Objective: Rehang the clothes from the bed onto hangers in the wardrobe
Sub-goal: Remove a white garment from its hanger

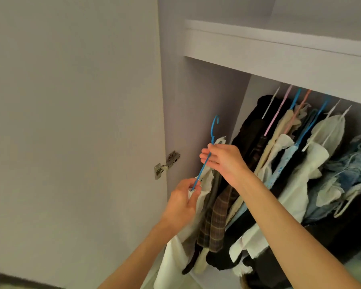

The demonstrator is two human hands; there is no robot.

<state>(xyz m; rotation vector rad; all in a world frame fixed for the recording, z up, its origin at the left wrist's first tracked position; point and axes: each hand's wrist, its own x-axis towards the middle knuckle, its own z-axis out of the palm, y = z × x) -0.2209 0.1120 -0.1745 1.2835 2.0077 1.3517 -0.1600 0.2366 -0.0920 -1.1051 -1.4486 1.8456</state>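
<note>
Hands grip thin blue hanger (204, 161).

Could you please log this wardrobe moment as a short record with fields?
setting: open wardrobe, door swung left
held item: blue hanger with a white garment, hook not on the rail
left hand: pinches hanger's lower end and cloth
right hand: holds hanger near the neck
already hung: row of clothes on coloured hangers

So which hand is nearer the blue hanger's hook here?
Right. The right hand holds the blue hanger just below its hook; the left hand pinches the hanger's lower end along with the white garment.
</note>
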